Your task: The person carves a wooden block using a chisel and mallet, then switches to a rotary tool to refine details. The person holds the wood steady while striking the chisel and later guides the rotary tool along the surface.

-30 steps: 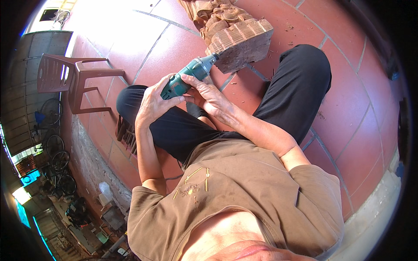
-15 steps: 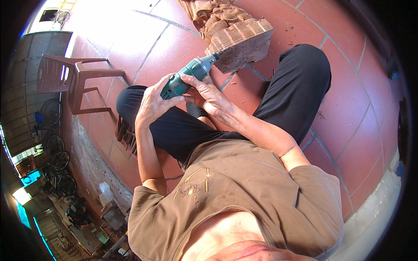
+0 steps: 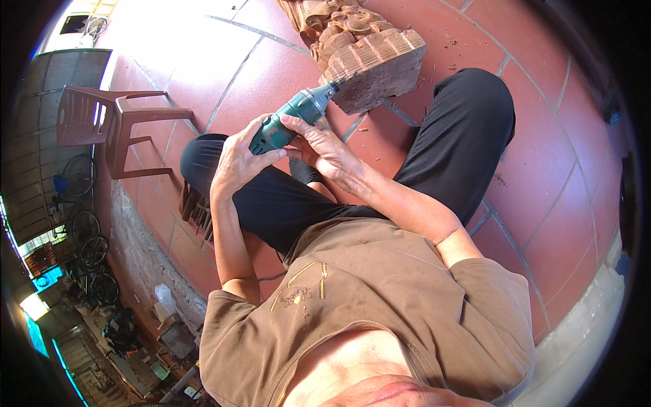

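Above my lap I hold a teal-green rotary tool (image 3: 304, 106) with both hands, its dark nose and bit tilted up to the right. My left hand (image 3: 237, 161) is closed around the tool's rear end. Further forward, my right hand (image 3: 324, 148) grips the body from below and the side, with the thumb on top. Just past the nose lies a carved wooden sculpture (image 3: 352, 42), its flat, rough base turned toward me. I cannot tell whether the bit touches that base.
Red floor tiles (image 3: 536, 163) carry wood chips around the sculpture. A brown plastic chair (image 3: 119, 129) stands to the left. Several slim wooden-handled tools (image 3: 195, 211) lie beside my left knee. Bicycles (image 3: 91, 247) and clutter are at the far left, beyond a low ledge.
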The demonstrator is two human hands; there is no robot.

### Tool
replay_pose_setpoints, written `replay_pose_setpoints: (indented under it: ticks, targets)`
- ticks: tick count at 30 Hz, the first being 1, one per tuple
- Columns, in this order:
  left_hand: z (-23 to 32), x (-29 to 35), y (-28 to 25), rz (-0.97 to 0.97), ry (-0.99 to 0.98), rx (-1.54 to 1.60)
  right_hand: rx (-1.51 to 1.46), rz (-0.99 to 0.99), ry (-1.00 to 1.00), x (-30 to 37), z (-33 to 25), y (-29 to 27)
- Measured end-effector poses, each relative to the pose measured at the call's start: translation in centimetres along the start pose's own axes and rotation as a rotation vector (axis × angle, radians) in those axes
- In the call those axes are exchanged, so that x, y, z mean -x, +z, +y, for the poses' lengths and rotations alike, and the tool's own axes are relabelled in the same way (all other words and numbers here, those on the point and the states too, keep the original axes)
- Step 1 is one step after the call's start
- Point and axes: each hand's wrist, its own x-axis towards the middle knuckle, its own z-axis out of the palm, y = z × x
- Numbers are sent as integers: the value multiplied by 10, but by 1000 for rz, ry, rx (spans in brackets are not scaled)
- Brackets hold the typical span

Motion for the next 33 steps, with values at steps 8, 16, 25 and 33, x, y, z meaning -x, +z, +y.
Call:
replay_pose_setpoints:
  ticks: [8,16,25,33]
  targets:
    - [-1,-1,0,-2,-6,-17,0,3,-1,-1,-1,1]
    - [2,-2,-1,-12,-17,-3,8,5,5,-2,-1,2]
    - [5,-3,-3,-18,-21,12,-3,3,8,-2,2,0]
    - [0,-2,-2,-19,-11,24,-1,0,18,-2,3,0]
